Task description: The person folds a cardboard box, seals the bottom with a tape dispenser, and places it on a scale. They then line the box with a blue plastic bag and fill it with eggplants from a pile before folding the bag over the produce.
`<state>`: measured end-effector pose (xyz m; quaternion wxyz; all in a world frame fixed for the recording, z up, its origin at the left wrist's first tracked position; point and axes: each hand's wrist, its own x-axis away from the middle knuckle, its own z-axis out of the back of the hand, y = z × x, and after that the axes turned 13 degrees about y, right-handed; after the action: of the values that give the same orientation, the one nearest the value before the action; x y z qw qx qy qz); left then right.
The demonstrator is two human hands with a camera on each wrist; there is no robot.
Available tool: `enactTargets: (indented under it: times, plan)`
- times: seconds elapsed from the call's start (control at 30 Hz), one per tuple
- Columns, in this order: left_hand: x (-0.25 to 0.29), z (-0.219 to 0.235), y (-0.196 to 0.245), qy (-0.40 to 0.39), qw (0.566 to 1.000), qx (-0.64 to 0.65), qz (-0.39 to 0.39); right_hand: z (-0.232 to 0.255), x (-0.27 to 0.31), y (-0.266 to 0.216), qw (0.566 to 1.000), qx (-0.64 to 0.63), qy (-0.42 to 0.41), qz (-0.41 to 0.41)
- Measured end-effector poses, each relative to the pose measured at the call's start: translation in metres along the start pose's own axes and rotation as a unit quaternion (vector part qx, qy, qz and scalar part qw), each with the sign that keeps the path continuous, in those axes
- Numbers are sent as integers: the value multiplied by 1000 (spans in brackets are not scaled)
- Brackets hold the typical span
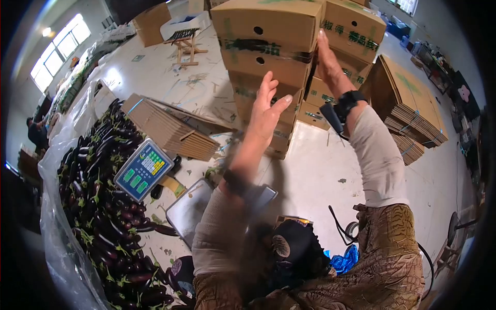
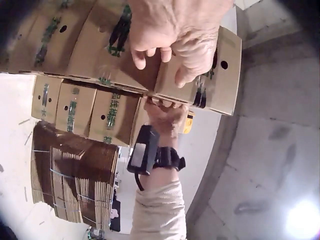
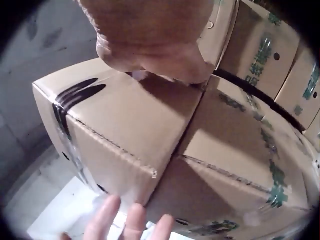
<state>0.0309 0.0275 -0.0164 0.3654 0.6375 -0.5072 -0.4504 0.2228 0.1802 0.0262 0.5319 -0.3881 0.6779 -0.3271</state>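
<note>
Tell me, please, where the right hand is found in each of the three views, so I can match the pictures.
Head: right hand in the upper part, right of the middle.
Left wrist: right hand near the centre, below the larger left hand.
Right wrist: right hand large, cut by the top edge.
Shared landmark: stacked cardboard boxes with green print.
</note>
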Motion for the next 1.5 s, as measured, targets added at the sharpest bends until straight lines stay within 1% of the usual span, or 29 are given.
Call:
enactTargets:
  times: [0.03,0.1,0.17,0.2,0.23,0.27,0.33,0.37,0.4,0.47,0.5,0.53,0.6,0.67,0.7,0.77,0.8,0.83,0.87,0.97,1.0,1.07,1.1,1.13,1.17,1.2,1.27,1.33,1.5]
  plan:
    - [0,5,-1,7,1000,-1,2,0,2,-3,998,-37,-15,-50]
    - [-1,11,-2,-47,998,32,12,-5,37,-15,997,-27,-19,-65]
    - [-2,16,-7,-37,998,41,20,-10,73,-22,997,-19,-26,-76]
    - [1,20,-14,-32,998,49,36,-8,91,-17,994,106,-40,-1]
    - [1,22,-21,-23,997,54,52,-9,98,-13,969,229,-55,77]
    - [3,24,-28,-18,997,52,54,-14,96,-8,970,226,-58,73]
    - [9,26,-44,-19,995,56,75,-26,93,2,956,285,43,59]
    - [14,28,-53,-12,996,51,75,-31,94,9,927,351,78,105]
    - [20,33,-62,-3,996,52,74,-34,94,11,929,349,71,104]
    - [38,45,-73,-12,989,75,126,-35,91,14,923,364,94,87]
    - [52,49,-73,5,989,71,130,-33,88,17,917,373,91,110]
    - [66,55,-74,14,989,70,129,-28,83,25,927,342,78,132]
    - [98,70,-78,17,980,88,177,-21,80,35,948,278,78,132]
    - [128,92,-90,53,976,86,191,-43,114,-2,955,264,111,77]
    - [143,106,-100,81,970,98,209,-34,116,28,945,240,185,119]
    - [169,135,-124,163,952,115,231,-40,167,8,973,169,157,16]
    - [181,154,-146,170,951,118,229,-25,182,44,976,157,149,-12]
    - [194,174,-172,230,933,132,243,-42,213,38,980,158,87,-88]
    - [207,187,-186,288,911,143,257,-55,236,57,976,172,30,-133]
    - [240,205,-188,297,918,96,244,-102,263,107,938,225,-142,-221]
    - [248,208,-188,304,916,96,244,-120,261,118,937,223,-149,-224]
    - [257,205,-182,356,886,77,287,-159,254,140,918,290,-259,-79]
    - [254,201,-167,378,862,44,334,-179,248,152,917,289,-262,-80]
    - [261,207,-178,381,861,45,334,-200,242,163,931,252,-238,-117]
    - [273,212,-195,367,875,48,312,-220,234,172,941,216,-213,-150]
    - [282,216,-207,355,888,49,288,-239,227,176,940,216,-219,-148]
    - [287,220,-212,371,877,41,302,-272,217,181,943,137,-161,-259]
    - [289,218,-211,422,855,54,296,-291,205,199,943,123,-173,-257]
    - [286,217,-220,430,831,101,338,-317,191,241,942,94,-188,-264]
